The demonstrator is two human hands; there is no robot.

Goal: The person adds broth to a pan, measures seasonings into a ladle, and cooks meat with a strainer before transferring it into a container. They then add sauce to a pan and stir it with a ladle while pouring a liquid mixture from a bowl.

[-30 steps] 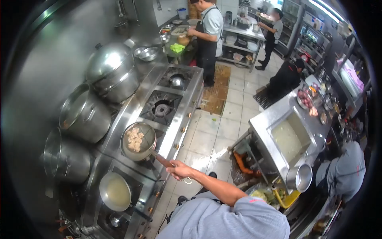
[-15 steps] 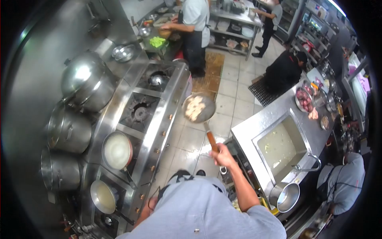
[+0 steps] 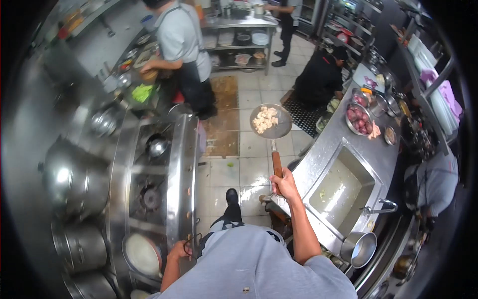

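The person's right hand (image 3: 285, 185) is closed around the wooden handle (image 3: 277, 162) of a strainer (image 3: 282, 127), which holds pale food pieces (image 3: 265, 118) above an aisle of shiny tiled floor (image 3: 219, 174). Open room separates it from the edge of the steel stove (image 3: 181, 164) on the left; the steel counter (image 3: 323, 135) is nearer, on the right. The left hand (image 3: 179, 250) is beside the stove, its grip unclear. Three large pots (image 3: 74, 179), two burners (image 3: 149, 198), one sink (image 3: 362, 202) and four other people (image 3: 184, 40) are visible.
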